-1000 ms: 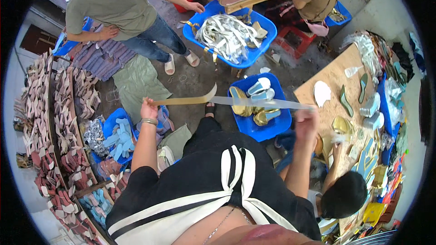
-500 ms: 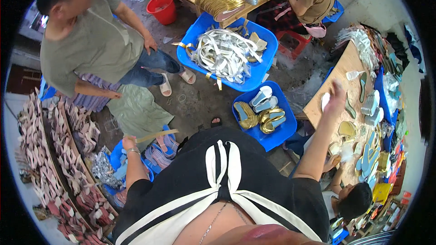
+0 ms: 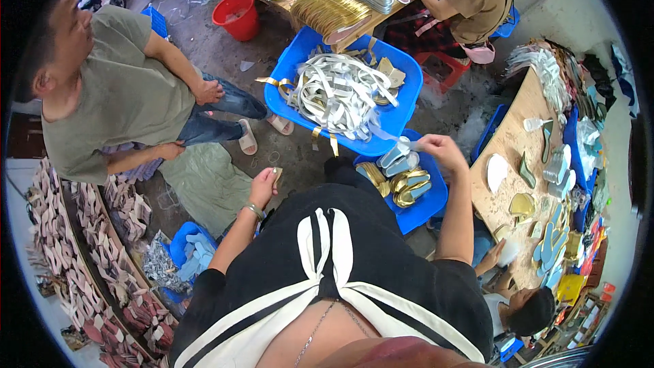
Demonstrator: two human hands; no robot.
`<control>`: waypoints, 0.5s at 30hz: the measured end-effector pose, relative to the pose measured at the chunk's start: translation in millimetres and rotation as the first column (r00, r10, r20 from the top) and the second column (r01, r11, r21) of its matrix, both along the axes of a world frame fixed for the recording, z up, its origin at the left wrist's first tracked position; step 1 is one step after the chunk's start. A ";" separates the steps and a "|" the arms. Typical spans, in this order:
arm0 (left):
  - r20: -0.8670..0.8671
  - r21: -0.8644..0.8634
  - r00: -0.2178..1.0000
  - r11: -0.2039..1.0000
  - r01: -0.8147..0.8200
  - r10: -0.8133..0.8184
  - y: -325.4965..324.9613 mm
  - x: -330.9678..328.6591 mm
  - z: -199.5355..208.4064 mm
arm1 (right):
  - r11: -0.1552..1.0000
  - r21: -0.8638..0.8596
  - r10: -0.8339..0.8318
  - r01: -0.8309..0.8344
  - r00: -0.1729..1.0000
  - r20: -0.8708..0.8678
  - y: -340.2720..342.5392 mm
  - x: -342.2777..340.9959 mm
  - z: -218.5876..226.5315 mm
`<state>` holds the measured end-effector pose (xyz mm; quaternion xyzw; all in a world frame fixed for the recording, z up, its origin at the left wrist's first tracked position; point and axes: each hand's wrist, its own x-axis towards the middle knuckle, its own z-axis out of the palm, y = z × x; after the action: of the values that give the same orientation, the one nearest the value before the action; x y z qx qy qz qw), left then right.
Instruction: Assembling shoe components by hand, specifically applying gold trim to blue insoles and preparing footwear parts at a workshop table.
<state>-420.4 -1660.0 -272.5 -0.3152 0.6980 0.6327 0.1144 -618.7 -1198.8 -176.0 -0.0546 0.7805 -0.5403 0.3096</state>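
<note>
Film, a narrow see-through strip, stretches leftward from my right hand over the near right rim of a large blue tub; whether its far end touches the heap inside, I cannot tell. My right thumb and forefinger pinch its near end, with the other fingers bent behind. My left hand, lower and well apart from the right, is raised in front of my waist, fingers curled, thumb and forefinger pressed together on a small gold-tan piece. A bracelet circles that wrist.

The large tub holds a tangle of white strips, and gold strips hang over its rim. Just below my right hand, a second blue tub carries gold and pale-blue shoe pieces. To my right stands a wooden table with dark-green sole shapes on it, and a co-worker sits at its near end. Ahead on my left, a person in an olive shirt stands beside a grey-green sheet on the floor. Farther off is a red bucket.
</note>
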 end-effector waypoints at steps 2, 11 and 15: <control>-0.012 0.003 0.999 0.999 0.038 -0.038 8.4 -27.0 19.5 | 0.992 0.053 -0.113 0.111 0.993 0.039 43.5 -26.6 -14.0; -0.107 0.178 0.992 0.981 0.082 -0.063 54.7 -135.4 105.7 | 0.276 -0.383 -0.821 0.882 0.009 -0.571 164.4 -109.2 -34.0; -0.222 0.215 0.966 0.961 0.177 -0.128 87.1 -168.9 114.6 | 0.726 -0.030 -0.540 0.687 0.543 -0.643 73.1 -124.1 -52.1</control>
<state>-589.2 -1572.9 -158.0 -0.1772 0.6494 0.7286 0.1262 -742.9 -1125.7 -228.0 0.0877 0.8605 -0.4734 -0.1667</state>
